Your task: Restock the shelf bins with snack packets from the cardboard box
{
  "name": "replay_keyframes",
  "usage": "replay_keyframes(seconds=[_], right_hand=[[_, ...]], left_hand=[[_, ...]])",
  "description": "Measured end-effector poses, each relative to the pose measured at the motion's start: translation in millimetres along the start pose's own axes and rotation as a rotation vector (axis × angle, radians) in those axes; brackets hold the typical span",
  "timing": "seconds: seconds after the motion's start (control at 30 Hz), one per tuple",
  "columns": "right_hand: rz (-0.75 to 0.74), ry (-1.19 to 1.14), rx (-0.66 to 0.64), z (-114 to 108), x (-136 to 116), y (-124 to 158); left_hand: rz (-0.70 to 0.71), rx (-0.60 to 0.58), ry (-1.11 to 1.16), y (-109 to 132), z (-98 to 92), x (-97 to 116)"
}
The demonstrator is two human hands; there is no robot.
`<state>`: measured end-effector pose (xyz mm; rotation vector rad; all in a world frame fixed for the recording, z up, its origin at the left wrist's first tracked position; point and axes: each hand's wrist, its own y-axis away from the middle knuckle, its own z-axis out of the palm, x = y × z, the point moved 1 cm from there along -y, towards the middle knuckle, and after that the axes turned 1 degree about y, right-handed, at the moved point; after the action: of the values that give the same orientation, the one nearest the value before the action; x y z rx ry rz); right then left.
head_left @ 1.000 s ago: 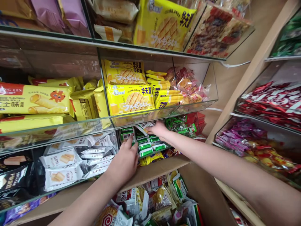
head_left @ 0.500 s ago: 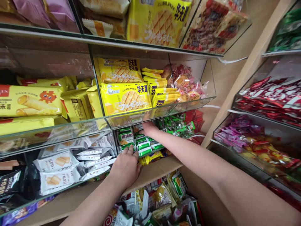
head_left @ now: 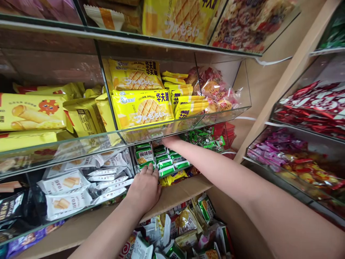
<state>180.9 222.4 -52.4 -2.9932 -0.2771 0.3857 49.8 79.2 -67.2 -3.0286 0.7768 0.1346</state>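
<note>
leaning in, we have a cardboard box (head_left: pixel 235 219) nearest us, low in the view, heaped with mixed snack packets (head_left: pixel 185 226). our left hand (head_left: pixel 144 189) lies palm down on the box's raised flap (head_left: pixel 179 192), fingers stretched out flat and holding nothing; the fingertips touch the front of the green-and-white packets (head_left: pixel 164 163). these packets stand in rows in the lower glass compartment, just behind the flap, between the white biscuit packets (head_left: pixel 67 183) on the left and the green wrapped sweets (head_left: pixel 206 138) on the right.

our right arm (head_left: pixel 229 176) crosses from the lower right and reaches in above the green-and-white packets. our right hand (head_left: pixel 167 141) goes under the front lip of the glass shelf (head_left: pixel 81 145), and the lip hides its fingers, so we cannot tell whether they are spread or closed, nor whether they hold anything.

on that glass shelf, yellow waffle packets (head_left: pixel 142 108) stand upright in the middle compartment, with yellow egg-roll boxes (head_left: pixel 29 111) to the left and clear bags with red print (head_left: pixel 215 91) to the right. higher up, another shelf (head_left: pixel 54 30) carries more packets, cut off by the top edge.

a pale wooden upright (head_left: pixel 283 82) slants up on the right. beyond it, glass bins hold purple sweets (head_left: pixel 272 149) and red wrappers (head_left: pixel 315 104).
</note>
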Motion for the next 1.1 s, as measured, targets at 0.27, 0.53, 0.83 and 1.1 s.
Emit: replay_keyframes(seconds=[0.27,0.53,0.83,1.1], right_hand=[[-0.174,0.147,-0.188,-46.6,0.5,55.0],[-0.238,0.462,-0.342,-39.7,7.4,81.3],[-0.25,0.427,-0.409,-27.6,13.5,93.9],[-0.227,0.386,-0.284,-20.3,19.1,88.8]], left_hand=[[0.025,0.046,0.015,4.3,0.1,0.7],[0.077,0.097,0.059,-3.7,5.1,-1.2],[0.358,0.569,0.435,72.6,-32.5,-5.0],[0.386,-0.025,0.579,135.2,60.8,13.4]])
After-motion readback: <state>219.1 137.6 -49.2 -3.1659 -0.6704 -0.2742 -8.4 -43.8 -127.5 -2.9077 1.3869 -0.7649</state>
